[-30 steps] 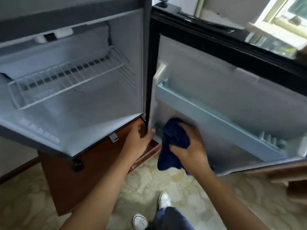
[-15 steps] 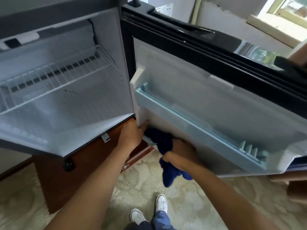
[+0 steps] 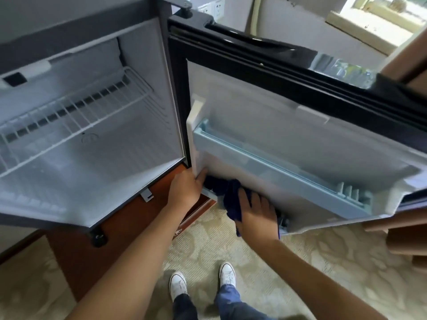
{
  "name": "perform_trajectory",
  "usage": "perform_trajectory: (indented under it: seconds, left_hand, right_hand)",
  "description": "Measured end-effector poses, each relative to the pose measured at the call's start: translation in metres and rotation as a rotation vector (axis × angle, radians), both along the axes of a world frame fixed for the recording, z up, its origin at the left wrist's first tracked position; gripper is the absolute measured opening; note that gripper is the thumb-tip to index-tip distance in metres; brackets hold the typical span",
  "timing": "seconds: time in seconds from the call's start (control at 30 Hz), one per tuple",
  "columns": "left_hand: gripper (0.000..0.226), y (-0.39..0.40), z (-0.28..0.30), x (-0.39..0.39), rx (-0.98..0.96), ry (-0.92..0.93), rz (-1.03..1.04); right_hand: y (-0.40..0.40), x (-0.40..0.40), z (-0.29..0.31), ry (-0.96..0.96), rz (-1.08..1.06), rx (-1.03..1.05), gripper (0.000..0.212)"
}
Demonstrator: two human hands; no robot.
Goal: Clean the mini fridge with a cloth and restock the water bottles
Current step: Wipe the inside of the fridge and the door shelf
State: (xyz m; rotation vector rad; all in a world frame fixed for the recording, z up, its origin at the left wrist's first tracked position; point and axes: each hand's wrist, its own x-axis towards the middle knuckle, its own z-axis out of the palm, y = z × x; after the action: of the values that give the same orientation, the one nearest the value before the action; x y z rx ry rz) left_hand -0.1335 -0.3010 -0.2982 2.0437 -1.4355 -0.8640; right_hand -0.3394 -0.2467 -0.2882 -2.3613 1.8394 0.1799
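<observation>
Navy cloth (image 3: 227,195) was pressed flat against the lower inside of the mini fridge door (image 3: 265,116) by the right hand (image 3: 256,215), fingers spread and straight, just under the door shelf (image 3: 277,167). The door's hinge-side edge was gripped by the left hand (image 3: 186,189), thumb curled round it. The wipe would likely be done best with the door kept steadied and even pressure carried into the bottom corner; water bottles (image 3: 342,70) were glimpsed beyond the door top.

Single head-worn wide-angle view, looks forward and steeply down. Close range: open mini fridge (image 3: 92,125) fills 10 o'clock, its door (image 3: 288,139) 2 o'clock, carpet (image 3: 335,262) and shoes (image 3: 227,273) at 6 o'clock. No second view.
</observation>
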Motion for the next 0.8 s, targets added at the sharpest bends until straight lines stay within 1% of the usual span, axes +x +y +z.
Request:
perform_trajectory:
  seconds: [0.03,0.1,0.13,0.17,0.23,0.27,0.37,0.47,0.53,0.63,0.67,0.73,0.8]
  left_hand:
    - [0.056,0.001,0.0,0.001,0.01,0.015,-0.009]
    - [0.058,0.001,0.0,0.004,0.036,0.031,-0.023]
    - [0.057,0.0,-0.001,0.006,0.047,0.019,-0.037]
    - [0.053,-0.003,0.0,0.007,0.067,-0.004,-0.059]
    - [0.035,-0.004,0.002,0.008,0.124,-0.087,-0.097]
    - [0.033,-0.004,0.003,0.009,0.129,-0.103,-0.103]
    - [0.043,-0.004,0.0,0.016,0.127,-0.093,-0.124]
    - [0.046,-0.004,0.0,0.021,0.124,-0.018,-0.144]
    - [0.054,-0.003,0.002,0.021,0.115,0.03,-0.147]
    - [0.085,0.0,0.004,0.02,0.098,0.097,-0.113]
    - [0.087,-0.001,0.003,0.02,0.1,0.106,-0.101]
    - [0.074,0.0,0.008,0.015,0.121,0.139,-0.074]
    - [0.064,0.002,0.011,0.009,0.141,0.158,-0.046]
  right_hand:
    - [-0.013,0.0,0.01,-0.001,0.019,0.052,0.082]
    - [-0.029,0.0,0.028,-0.063,-0.031,0.155,0.068]
    - [-0.032,0.006,0.035,-0.124,-0.067,0.165,0.064]
    - [-0.031,0.016,0.039,-0.184,-0.086,0.121,0.062]
    - [-0.026,0.045,0.039,-0.25,-0.05,0.051,0.066]
    - [-0.024,0.059,0.037,-0.274,-0.03,0.049,0.07]
    - [-0.026,0.074,0.029,-0.218,-0.007,0.034,0.072]
    - [-0.015,0.046,0.03,-0.178,-0.001,0.056,0.068]
    - [0.006,0.018,0.033,-0.148,-0.096,0.028,0.069]
    - [0.042,-0.017,0.033,-0.106,-0.255,-0.043,0.082]
    - [0.054,-0.021,0.036,-0.09,-0.278,-0.064,0.085]
    - [0.075,-0.026,0.048,-0.12,-0.339,-0.11,0.086]
    - [0.087,-0.026,0.067,-0.22,-0.406,-0.154,0.085]
